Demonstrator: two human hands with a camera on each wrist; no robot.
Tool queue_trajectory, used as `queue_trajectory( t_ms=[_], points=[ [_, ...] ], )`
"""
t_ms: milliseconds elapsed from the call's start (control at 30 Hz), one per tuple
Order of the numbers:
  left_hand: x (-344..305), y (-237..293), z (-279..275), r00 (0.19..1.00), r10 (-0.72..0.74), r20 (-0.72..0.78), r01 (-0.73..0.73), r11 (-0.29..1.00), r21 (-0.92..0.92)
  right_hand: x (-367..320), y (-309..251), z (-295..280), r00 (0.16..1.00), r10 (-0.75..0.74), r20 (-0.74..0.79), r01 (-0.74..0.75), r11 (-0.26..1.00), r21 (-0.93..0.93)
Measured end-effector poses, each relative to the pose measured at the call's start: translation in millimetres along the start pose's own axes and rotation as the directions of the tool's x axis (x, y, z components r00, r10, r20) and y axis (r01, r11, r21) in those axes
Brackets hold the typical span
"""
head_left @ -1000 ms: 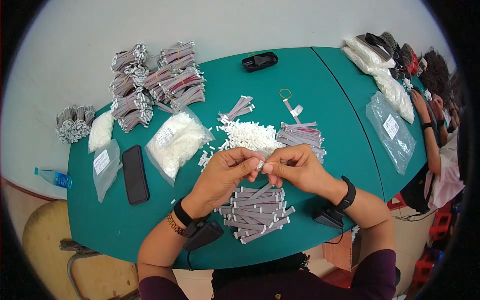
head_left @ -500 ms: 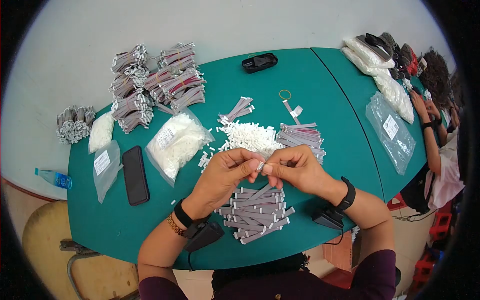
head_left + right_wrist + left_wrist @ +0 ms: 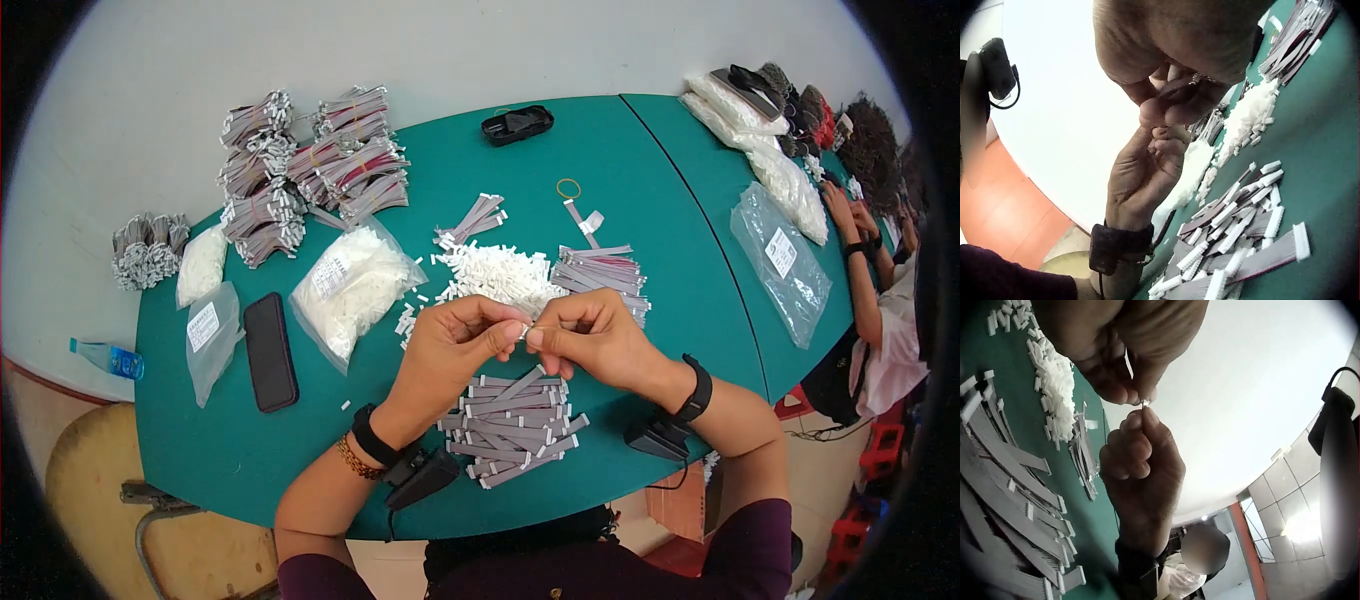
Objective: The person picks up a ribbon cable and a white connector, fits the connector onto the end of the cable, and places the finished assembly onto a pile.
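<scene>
Above the green table the left hand (image 3: 440,350) and the right hand (image 3: 600,345) meet fingertip to fingertip. Between them they pinch a small white piece (image 3: 523,332), mostly covered by the thumbs. In the left wrist view the piece (image 3: 1145,403) shows between the left hand's fingers above and the right hand (image 3: 1144,472) below. Small glinting tips (image 3: 1196,79) show by the right hand's curled fingers in the right wrist view. Below the hands lies a pile of grey ribbon cables (image 3: 515,425) with white ends; a heap of white connectors (image 3: 495,275) lies just beyond.
Bundled cables (image 3: 265,205) stand at the back left, near a filled plastic bag (image 3: 350,285) and a phone (image 3: 270,350). More cables (image 3: 605,275) lie right of the heap. Another person's arms (image 3: 850,225) rest at the far right, by an empty-looking bag (image 3: 780,260).
The left wrist and its strapped camera have turned and shifted slightly right and toward the body. Both hands' fingertips stay together at nearly the same spot, still pinching the small piece.
</scene>
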State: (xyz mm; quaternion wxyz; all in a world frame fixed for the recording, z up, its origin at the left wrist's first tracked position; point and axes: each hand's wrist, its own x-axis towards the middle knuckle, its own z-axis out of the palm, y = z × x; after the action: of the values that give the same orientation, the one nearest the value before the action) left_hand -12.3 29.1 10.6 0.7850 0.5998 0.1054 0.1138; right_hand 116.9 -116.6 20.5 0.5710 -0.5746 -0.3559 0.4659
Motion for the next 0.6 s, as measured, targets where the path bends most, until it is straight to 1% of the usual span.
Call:
queue_trajectory(
  t_ms=[133,233,333,467,600],
  points=[
    [-1.9,0.7,3.1,0.998,0.057,-0.025,-0.055,0.996,0.071,-0.4,-0.6,1.5,1.000,0.022,-0.007,-0.022,1.000,0.014],
    [-1.4,1.1,1.2,0.999,0.036,-0.017,-0.035,0.996,0.082,0.6,-1.0,0.5,0.999,0.044,0.006,-0.044,0.998,0.054],
    [-0.3,1.7,-0.6,0.999,-0.048,0.004,0.048,0.999,-0.013,1.1,-3.3,1.1,0.997,0.076,0.023,-0.078,0.992,0.101],
    [0.1,2.4,-1.6,0.998,-0.051,0.027,0.051,0.998,-0.027,1.9,-4.4,0.1,0.989,0.131,0.063,-0.140,0.975,0.172],
    [0.6,1.7,-1.8,0.998,-0.052,0.033,0.054,0.997,-0.049,0.0,-4.8,2.8,0.998,0.062,0.015,-0.062,0.997,0.048]
  ],
)
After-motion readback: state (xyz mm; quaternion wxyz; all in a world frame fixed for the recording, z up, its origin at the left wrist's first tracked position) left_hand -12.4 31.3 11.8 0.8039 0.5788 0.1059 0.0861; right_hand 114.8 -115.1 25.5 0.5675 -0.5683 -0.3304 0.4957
